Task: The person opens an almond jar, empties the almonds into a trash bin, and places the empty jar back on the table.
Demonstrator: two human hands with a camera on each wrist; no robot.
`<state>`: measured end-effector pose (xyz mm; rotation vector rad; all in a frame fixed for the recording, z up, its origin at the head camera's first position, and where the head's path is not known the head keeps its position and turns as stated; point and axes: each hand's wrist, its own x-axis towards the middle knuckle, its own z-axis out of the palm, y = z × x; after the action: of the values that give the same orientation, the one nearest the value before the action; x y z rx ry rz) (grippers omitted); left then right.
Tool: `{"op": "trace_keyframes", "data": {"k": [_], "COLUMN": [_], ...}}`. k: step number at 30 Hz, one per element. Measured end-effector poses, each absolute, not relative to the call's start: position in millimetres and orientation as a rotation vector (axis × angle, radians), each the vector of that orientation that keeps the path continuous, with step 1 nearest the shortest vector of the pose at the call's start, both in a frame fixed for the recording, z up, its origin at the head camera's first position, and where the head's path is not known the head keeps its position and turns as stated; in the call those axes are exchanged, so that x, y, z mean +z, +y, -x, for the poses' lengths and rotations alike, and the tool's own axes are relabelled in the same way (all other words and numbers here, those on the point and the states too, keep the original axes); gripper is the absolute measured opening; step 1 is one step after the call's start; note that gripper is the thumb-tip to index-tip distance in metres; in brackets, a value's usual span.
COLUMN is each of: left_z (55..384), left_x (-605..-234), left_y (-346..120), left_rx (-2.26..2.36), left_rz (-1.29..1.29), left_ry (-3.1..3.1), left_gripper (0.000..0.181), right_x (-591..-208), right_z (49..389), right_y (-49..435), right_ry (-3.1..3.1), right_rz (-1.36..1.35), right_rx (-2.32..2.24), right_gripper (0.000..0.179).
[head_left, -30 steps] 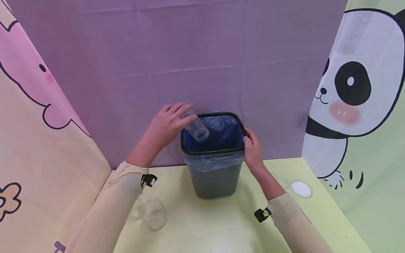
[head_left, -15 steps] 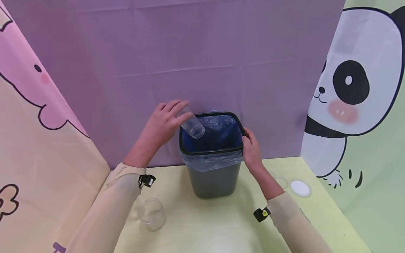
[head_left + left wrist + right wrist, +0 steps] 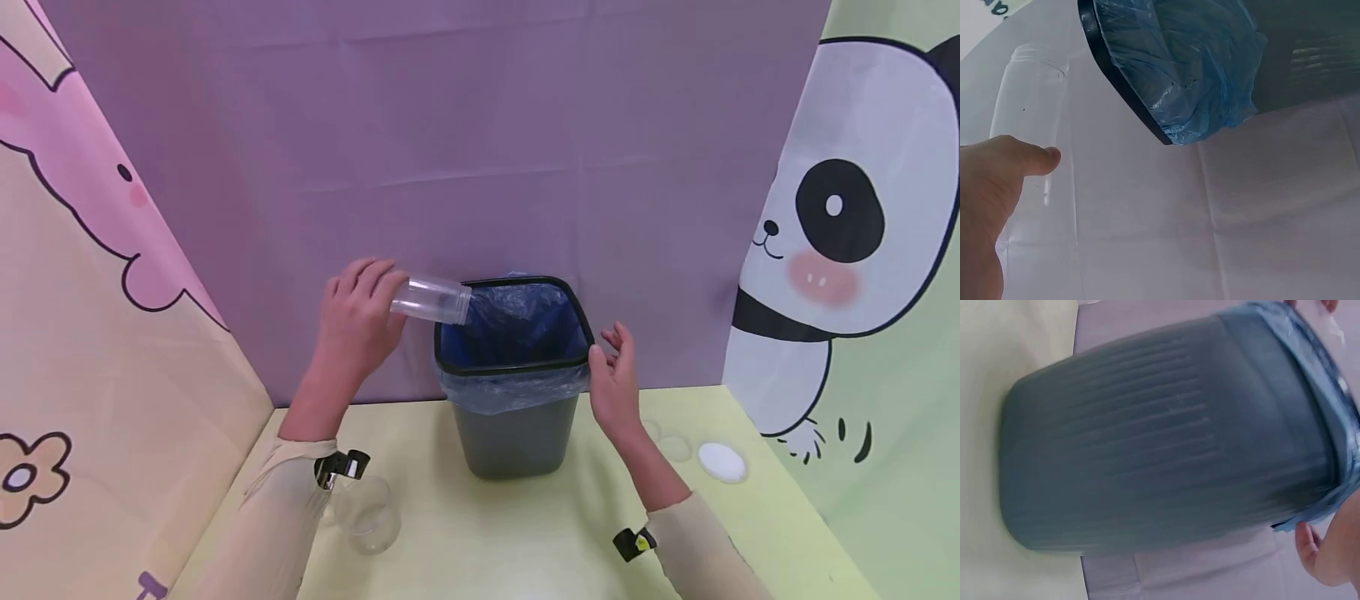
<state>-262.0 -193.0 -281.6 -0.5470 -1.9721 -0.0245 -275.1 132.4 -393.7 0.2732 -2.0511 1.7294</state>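
Note:
My left hand grips a clear plastic jar that lies almost level. Its threaded, lidless mouth points right, right at the left rim of a grey waste bin. In the left wrist view the thumb presses along the side of the see-through jar. A blue bag lines the bin, folded over its black rim. Beside the right rim is my right hand, thumb close to the edge and fingers loosely bent, holding nothing. The right wrist view shows the bin's ribbed wall from the side.
A second clear jar stands on the pale table, near my left forearm. To the right lie a white lid and a faint clear round piece. A purple cloth backdrop rises right behind the bin.
My left hand has drawn back to the left, and the jar has gone from tilted mouth-down inside the bin to nearly level. My right hand has let go of the bin's rim.

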Motion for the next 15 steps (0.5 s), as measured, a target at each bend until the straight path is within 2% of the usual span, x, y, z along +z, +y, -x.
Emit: {"op": "trace_keyframes", "data": {"k": [7,15], "left_z": [248.2,235.8], "left_x": [-299.2,-318.9], "left_y": [-197.7,-202.3], "left_rx": [-0.095,-0.215], "left_rz": [0.489,0.389], "left_ry": [-1.943,-1.978], "left_gripper": [0.048,0.059], "right_x": [-413.2,-441.4], "right_z": [223.7,184.5], "right_y": [150.1,167.3], "right_ry": [-1.986,-2.194], "right_rz": [-0.295,-0.405], "right_rx": [1.662,1.393], "right_gripper": [0.047,0.044]}}
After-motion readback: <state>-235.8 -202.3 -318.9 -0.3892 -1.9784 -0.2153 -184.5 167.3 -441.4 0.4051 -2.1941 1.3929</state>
